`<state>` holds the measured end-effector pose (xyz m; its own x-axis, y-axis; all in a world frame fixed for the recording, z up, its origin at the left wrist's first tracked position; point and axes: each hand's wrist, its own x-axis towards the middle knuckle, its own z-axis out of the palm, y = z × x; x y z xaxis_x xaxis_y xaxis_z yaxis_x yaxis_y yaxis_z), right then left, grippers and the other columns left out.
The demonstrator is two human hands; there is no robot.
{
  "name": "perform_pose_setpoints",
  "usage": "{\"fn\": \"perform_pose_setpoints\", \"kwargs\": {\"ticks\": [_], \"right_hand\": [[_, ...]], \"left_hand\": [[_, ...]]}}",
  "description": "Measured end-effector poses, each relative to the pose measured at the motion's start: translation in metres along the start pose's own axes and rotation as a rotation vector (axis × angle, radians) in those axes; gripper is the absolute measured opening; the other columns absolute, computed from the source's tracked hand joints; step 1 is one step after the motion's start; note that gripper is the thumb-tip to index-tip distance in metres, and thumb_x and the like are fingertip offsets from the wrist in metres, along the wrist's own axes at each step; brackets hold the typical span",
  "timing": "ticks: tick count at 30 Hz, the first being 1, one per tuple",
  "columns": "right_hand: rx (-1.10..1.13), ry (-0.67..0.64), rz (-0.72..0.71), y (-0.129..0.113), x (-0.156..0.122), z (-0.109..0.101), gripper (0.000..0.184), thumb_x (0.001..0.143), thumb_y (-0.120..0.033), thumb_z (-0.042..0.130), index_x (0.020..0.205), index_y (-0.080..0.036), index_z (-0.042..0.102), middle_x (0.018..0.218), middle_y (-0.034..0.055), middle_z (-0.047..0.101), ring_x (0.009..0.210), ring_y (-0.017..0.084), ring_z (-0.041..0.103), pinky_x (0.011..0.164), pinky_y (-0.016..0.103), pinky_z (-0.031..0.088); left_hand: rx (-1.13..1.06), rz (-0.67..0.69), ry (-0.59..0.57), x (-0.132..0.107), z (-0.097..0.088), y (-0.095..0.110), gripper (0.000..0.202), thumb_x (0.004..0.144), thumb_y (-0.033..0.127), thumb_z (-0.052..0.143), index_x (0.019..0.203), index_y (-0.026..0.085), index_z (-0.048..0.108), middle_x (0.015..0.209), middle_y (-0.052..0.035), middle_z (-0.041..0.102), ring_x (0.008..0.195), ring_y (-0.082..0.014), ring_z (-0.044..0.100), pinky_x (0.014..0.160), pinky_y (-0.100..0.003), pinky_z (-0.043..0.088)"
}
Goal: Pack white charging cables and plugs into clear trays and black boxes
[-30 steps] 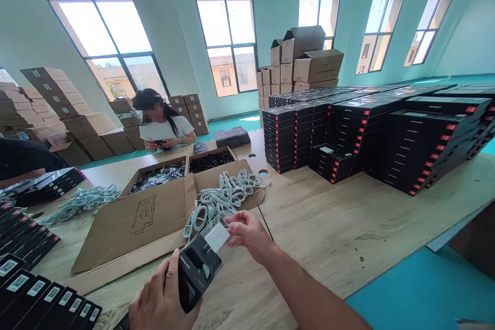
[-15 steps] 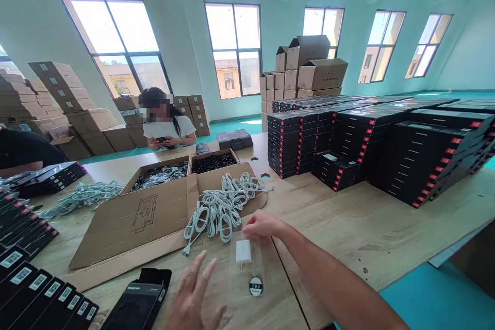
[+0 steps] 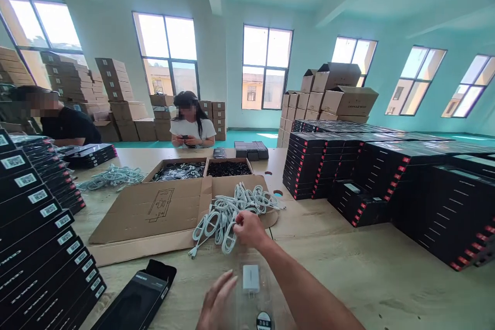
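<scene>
My right hand (image 3: 250, 229) is at the near edge of a heap of white cables (image 3: 220, 216), its thumb and fingers pinched on one coiled cable. Below that wrist lies a clear plastic tray (image 3: 253, 305), holding a white plug adapter (image 3: 251, 278) with two metal prongs and a round black-and-white item (image 3: 263, 320). Beside the tray's left edge, my left hand (image 3: 217, 301) has its fingers stretched out with nothing in them; I cannot tell whether it touches the tray. An opened black box (image 3: 135, 296) lies farther left.
Stacks of black boxes stand left (image 3: 34, 237) and right (image 3: 436, 211). A flattened cardboard flap (image 3: 154, 211) extends from a carton with two compartments of small dark parts (image 3: 228, 167). More cables (image 3: 112, 178) lie left. Two people (image 3: 193, 126) sit across the table.
My right hand has moved forward from the tray's far end to the cable heap. My left hand has come closer to the tray. The view has tilted up and swung left.
</scene>
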<state>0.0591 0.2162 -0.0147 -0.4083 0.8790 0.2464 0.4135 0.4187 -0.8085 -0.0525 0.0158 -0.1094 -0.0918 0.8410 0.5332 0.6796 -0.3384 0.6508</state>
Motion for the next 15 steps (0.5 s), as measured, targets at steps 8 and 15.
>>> {"fn": "perform_pose_setpoints", "kwargs": {"ticks": [8, 15], "right_hand": [[0.364, 0.047, -0.067, -0.008, -0.028, -0.026, 0.016, 0.073, -0.032, 0.07, 0.077, -0.02, 0.062, 0.066, -0.0028, 0.061, 0.059, 0.013, 0.053, 0.056, 0.024, 0.041], [0.691, -0.172, 0.1, 0.007, -0.003, -0.028, 0.052, 0.071, -0.064, 0.074, 0.088, -0.016, 0.068, 0.056, -0.004, 0.056, 0.044, 0.01, 0.046, 0.043, 0.022, 0.037]], "left_hand": [[-0.672, -0.505, -0.027, 0.131, -0.004, 0.037, 0.055, 0.077, 0.075, 0.063, 0.093, 0.022, 0.063, 0.074, -0.0021, 0.069, 0.059, -0.0199, 0.066, 0.044, -0.027, 0.047], [-0.819, -0.57, -0.062, 0.154, 0.015, 0.024, 0.059, 0.068, 0.08, 0.068, 0.069, 0.023, 0.052, 0.056, 0.0044, 0.059, 0.044, -0.0099, 0.046, 0.043, -0.023, 0.037]]}}
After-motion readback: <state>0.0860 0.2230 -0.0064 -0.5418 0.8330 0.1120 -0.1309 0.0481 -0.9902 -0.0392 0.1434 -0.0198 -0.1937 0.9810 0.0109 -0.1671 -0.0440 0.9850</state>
